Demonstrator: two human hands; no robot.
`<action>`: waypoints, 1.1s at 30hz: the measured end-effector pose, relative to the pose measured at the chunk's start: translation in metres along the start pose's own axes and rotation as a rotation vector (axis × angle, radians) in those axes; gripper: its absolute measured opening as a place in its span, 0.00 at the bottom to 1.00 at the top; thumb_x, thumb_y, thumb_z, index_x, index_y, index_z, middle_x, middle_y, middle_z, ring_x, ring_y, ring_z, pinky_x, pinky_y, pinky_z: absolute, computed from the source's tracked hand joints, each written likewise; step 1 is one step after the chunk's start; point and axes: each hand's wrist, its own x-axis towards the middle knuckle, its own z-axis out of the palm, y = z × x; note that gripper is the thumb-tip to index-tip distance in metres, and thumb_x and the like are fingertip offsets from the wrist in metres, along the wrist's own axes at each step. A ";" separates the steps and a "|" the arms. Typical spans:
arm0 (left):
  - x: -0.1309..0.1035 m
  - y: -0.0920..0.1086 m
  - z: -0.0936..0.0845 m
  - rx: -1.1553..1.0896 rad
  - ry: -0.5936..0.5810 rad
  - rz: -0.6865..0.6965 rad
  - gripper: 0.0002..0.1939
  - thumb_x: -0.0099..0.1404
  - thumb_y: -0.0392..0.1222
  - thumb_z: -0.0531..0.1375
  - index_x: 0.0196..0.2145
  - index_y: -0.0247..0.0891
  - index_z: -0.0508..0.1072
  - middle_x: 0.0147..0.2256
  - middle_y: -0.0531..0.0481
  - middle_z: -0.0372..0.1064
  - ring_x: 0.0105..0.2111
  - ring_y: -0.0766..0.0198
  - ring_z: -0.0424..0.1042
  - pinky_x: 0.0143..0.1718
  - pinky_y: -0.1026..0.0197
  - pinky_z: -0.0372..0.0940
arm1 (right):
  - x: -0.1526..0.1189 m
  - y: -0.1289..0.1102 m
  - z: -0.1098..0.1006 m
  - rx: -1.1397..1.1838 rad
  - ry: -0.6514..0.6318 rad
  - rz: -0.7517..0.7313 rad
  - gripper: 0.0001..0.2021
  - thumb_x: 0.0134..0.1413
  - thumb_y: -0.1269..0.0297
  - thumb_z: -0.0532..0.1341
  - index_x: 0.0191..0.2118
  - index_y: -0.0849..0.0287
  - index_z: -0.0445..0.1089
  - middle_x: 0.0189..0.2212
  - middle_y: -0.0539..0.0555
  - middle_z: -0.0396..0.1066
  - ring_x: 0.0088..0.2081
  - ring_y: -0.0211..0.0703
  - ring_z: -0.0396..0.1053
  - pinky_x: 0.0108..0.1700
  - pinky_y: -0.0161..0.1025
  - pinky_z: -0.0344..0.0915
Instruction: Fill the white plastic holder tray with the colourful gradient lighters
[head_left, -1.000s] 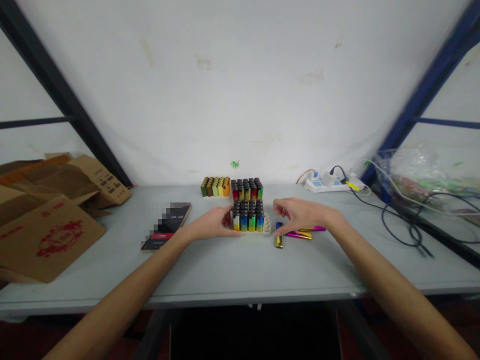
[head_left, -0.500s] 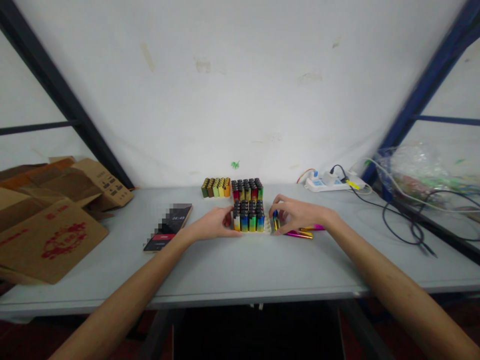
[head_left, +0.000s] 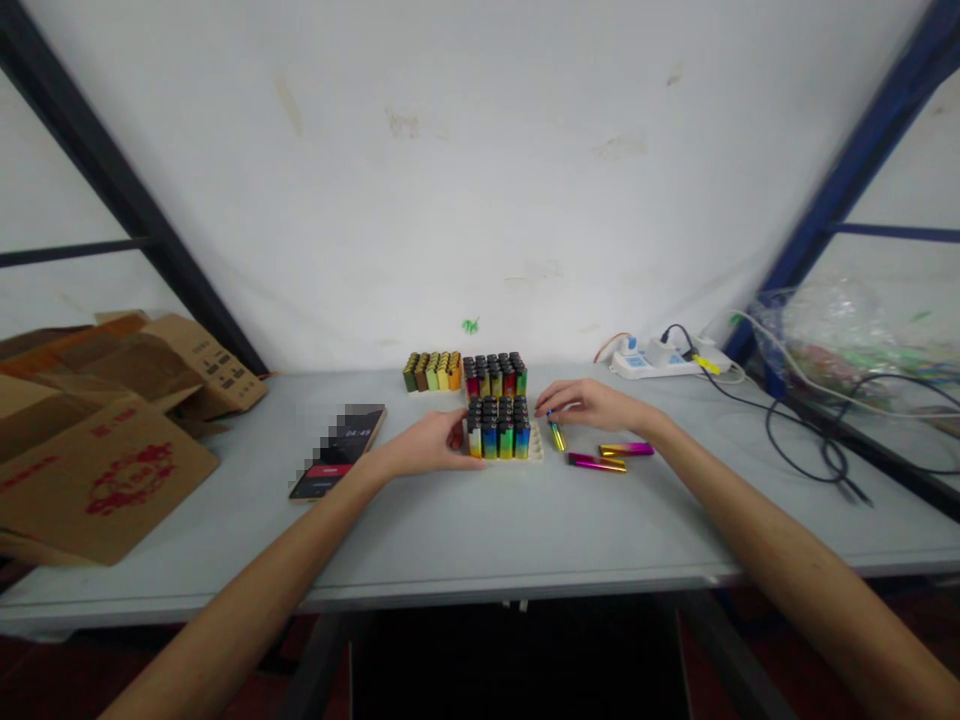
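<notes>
A white tray [head_left: 535, 451] holds several upright lighters [head_left: 498, 440] with black tops and shiny coloured bodies. My left hand [head_left: 424, 443] is closed on the tray's left side, its thumb along the front corner and fingers partly hidden behind. Bare white slots show at the tray's right end. Just right of it, my right hand [head_left: 583, 405] pinches the top of a blue and yellow lighter [head_left: 557, 434], which slants down from the fingertips. Whether its lower end touches the table cannot be made out. Two pink and gold lighters [head_left: 596, 463] lie near that hand.
Behind the tray stand another block of lighters [head_left: 495, 374] and a yellow-green group [head_left: 433, 371]. A phone [head_left: 352, 440] lies left of my left hand. Cardboard boxes [head_left: 135, 470] fill the far left. A power strip [head_left: 652, 362] and black cables [head_left: 806, 455] lie at the right.
My right hand has moved slightly up and away from the tray's front right corner, uncovering the blue and yellow lighter and the pink and gold ones. My left hand stays at the tray.
</notes>
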 end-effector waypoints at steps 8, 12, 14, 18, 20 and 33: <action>0.000 0.001 -0.001 0.000 -0.004 -0.003 0.33 0.56 0.64 0.69 0.48 0.38 0.70 0.35 0.49 0.74 0.31 0.56 0.73 0.33 0.59 0.65 | 0.006 -0.001 0.008 0.219 0.243 0.125 0.28 0.49 0.53 0.73 0.55 0.59 0.75 0.52 0.61 0.77 0.43 0.46 0.75 0.52 0.49 0.72; 0.000 0.001 0.000 0.004 0.000 -0.012 0.32 0.56 0.65 0.68 0.47 0.38 0.70 0.35 0.49 0.74 0.31 0.57 0.72 0.32 0.59 0.64 | 0.008 -0.008 0.014 0.230 0.268 0.145 0.20 0.50 0.51 0.73 0.41 0.62 0.78 0.52 0.62 0.76 0.42 0.46 0.75 0.50 0.48 0.72; 0.000 0.002 0.000 -0.001 -0.002 -0.016 0.32 0.56 0.65 0.68 0.47 0.37 0.70 0.35 0.49 0.74 0.32 0.56 0.72 0.32 0.59 0.64 | 0.008 -0.008 0.016 0.210 0.253 0.109 0.19 0.54 0.49 0.70 0.38 0.62 0.77 0.49 0.60 0.77 0.44 0.47 0.74 0.51 0.47 0.71; 0.000 0.003 -0.001 0.014 -0.009 -0.013 0.32 0.56 0.65 0.68 0.47 0.37 0.70 0.35 0.49 0.74 0.32 0.56 0.72 0.33 0.59 0.64 | 0.010 -0.001 0.022 0.249 0.288 0.062 0.19 0.63 0.46 0.63 0.44 0.59 0.70 0.42 0.58 0.78 0.41 0.45 0.74 0.43 0.42 0.72; 0.000 0.002 -0.001 0.032 -0.007 -0.018 0.32 0.56 0.66 0.68 0.46 0.37 0.71 0.35 0.49 0.74 0.32 0.56 0.72 0.33 0.59 0.64 | 0.011 0.003 0.024 0.301 0.289 0.037 0.18 0.66 0.45 0.60 0.46 0.57 0.64 0.40 0.56 0.78 0.39 0.43 0.75 0.41 0.41 0.71; -0.001 0.002 -0.001 0.006 -0.001 -0.019 0.31 0.56 0.65 0.68 0.45 0.37 0.71 0.35 0.49 0.74 0.32 0.56 0.72 0.32 0.59 0.64 | 0.017 -0.012 0.020 0.678 0.406 0.117 0.25 0.60 0.35 0.58 0.42 0.53 0.61 0.22 0.41 0.51 0.21 0.34 0.49 0.22 0.32 0.59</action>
